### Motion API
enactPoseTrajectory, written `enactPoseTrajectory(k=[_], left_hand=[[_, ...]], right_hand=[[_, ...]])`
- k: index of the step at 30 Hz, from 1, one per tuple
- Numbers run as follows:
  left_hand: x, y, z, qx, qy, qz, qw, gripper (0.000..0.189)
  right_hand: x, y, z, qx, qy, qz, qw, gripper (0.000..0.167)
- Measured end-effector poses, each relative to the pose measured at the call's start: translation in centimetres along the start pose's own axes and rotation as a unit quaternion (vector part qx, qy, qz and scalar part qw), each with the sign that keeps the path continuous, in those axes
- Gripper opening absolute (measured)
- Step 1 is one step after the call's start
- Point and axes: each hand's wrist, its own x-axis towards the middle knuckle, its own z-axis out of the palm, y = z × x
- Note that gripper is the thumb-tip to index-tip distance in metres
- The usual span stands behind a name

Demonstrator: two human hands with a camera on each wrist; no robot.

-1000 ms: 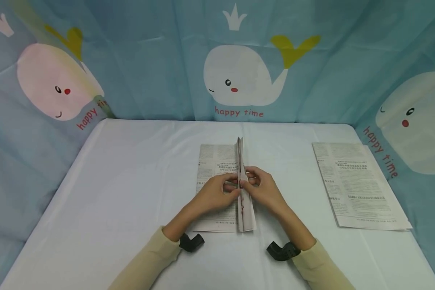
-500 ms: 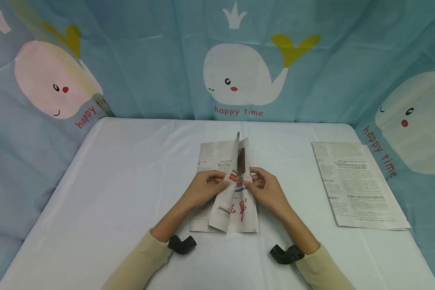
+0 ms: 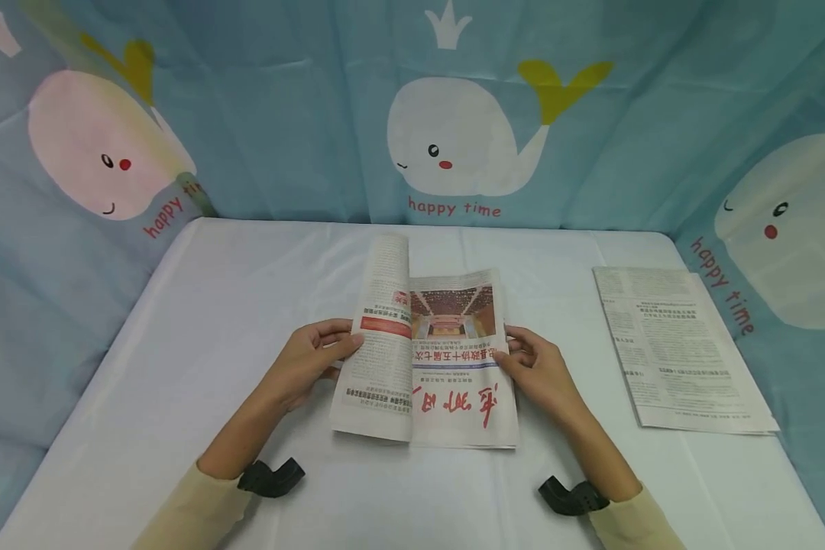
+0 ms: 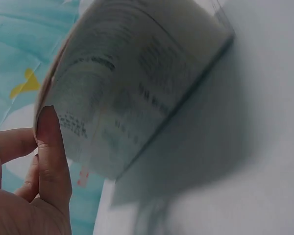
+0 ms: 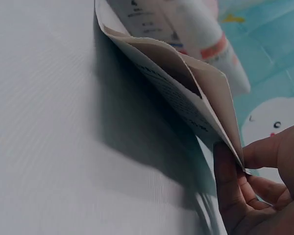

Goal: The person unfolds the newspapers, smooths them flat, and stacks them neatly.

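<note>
A newspaper (image 3: 454,382) with red lettering and a colour photo lies partly opened at the middle of the table, its left part curling upward. My left hand (image 3: 309,359) pinches the outer edge of that raised left part between thumb and fingers. On the opposite side, my right hand (image 3: 539,370) pinches the right edge. In the left wrist view the thumb and fingers hold the curved newspaper (image 4: 112,88) off the surface. The right wrist view has the folded layers of the newspaper (image 5: 171,83) gapping apart, their edge pinched by the right hand (image 5: 264,186).
A folded newspaper stack (image 3: 687,351) lies flat at the table's right side. The table (image 3: 179,367) has a white cover. Behind and beside it hangs a blue whale-print curtain (image 3: 282,114). Each wrist carries a black camera mount (image 3: 271,479).
The newspaper, held nearly closed and upright along a fold, has been spread apart, showing its photo and red lettering. My left hand moved left with one side; my right hand moved slightly right.
</note>
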Motion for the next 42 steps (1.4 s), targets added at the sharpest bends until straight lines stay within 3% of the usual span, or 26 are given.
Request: enactPoseTrajectory(k=[9, 17, 24, 31, 38, 42], left_hand=[[-2.6, -1.5, -3.1, 0.059, 0.068, -0.031, 0.9954, 0.059], [-4.0, -3.6, -4.4, 0.11, 0.083, -0.04, 0.9896, 0.056], [-4.3, -4.8, -4.2, 0.116, 0.055, -0.038, 0.991, 0.06], [-4.5, -5.1, -3.8, 0.15, 0.06, -0.027, 0.9865, 0.061], [-5.3, -4.5, -3.4, 0.207, 0.077, 0.005, 0.9754, 0.055], [-5.7, -3.8, -3.0, 0.257, 0.101, 0.023, 0.9609, 0.049]], right_hand=[[-1.5, 1.4, -2.2, -0.019, 0.007, 0.031, 0.9993, 0.059], [-2.8, 2.3, -3.8, -0.052, 0.01, 0.03, 0.9981, 0.058], [-3.8, 3.2, -4.5, -0.086, 0.022, 0.016, 0.9959, 0.058], [-4.4, 3.3, -4.8, -0.16, 0.049, -0.024, 0.9856, 0.057], [-4.8, 2.6, -4.8, -0.179, 0.055, -0.021, 0.9821, 0.056], [-5.0, 2.6, -4.8, -0.182, 0.054, -0.016, 0.9817, 0.052]])
